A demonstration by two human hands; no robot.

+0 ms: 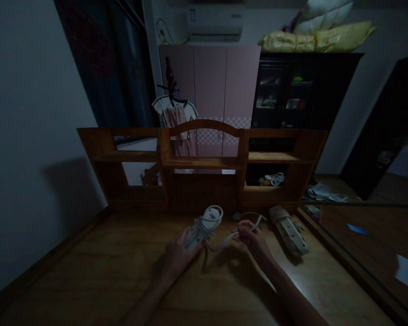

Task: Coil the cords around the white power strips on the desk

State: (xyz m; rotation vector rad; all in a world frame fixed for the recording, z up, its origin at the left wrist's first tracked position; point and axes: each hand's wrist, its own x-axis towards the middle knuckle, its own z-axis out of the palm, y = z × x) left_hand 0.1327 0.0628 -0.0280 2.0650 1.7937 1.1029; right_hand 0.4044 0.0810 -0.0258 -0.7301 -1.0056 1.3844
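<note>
My left hand [180,251] is closed around the near end of a white power strip [194,235], tilted just above the wooden desk. Several turns of its cord [204,225] wrap the strip's far part. From there the loose cord runs right to my right hand [250,235], whose fingers pinch it, with the free length passing on beyond them. To the right of that hand lies a second power strip [290,233], its own cord wound around the far end. A small pale plug-like piece [237,216] rests behind my right hand; its kind is hard to tell in the dim light.
A wooden shelf unit [204,162] stands along the desk's back edge. The desk [122,262] meets a white wall on the left and has a raised rim on the right. Beyond are a pink wardrobe [209,77], a dark cabinet [306,90] and hanging clothes [177,115].
</note>
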